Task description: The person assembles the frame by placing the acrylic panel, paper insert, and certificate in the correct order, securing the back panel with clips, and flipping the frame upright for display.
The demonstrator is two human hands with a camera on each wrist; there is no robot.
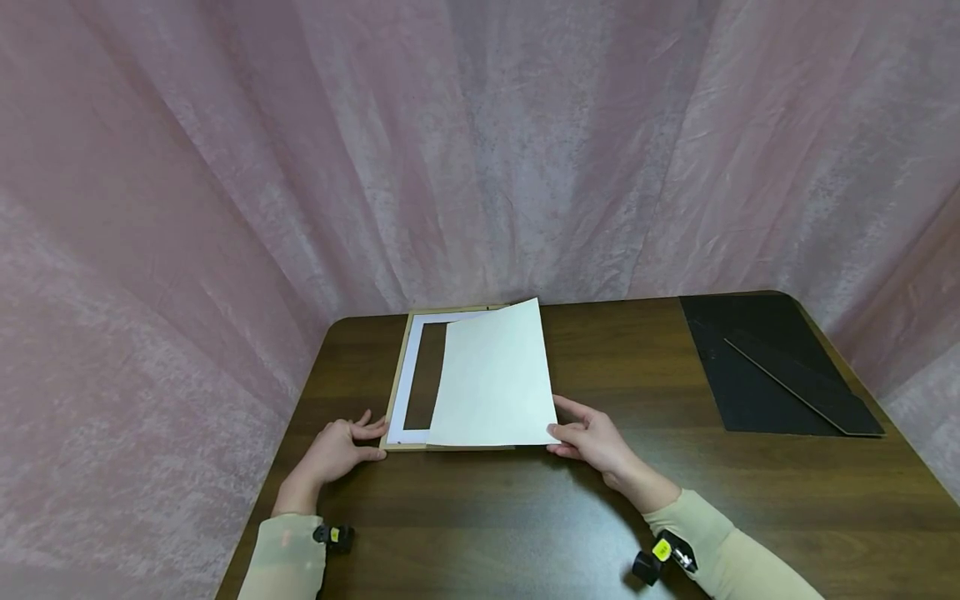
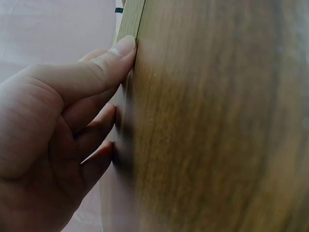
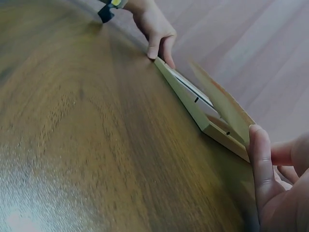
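Two hands show on the table: one left hand and one right hand. Two sleeves cover the forearms, one left sleeve and one right sleeve, and each wrist carries one small black camera mount, two in all, the left mount and the right mount.

On the one table lie one wooden frame, one white mat with a single rectangular opening, and one sheet of white paper.

At the far right corner there is one black board, with one narrower dark strip on it.

One pink curtain surrounds the table.
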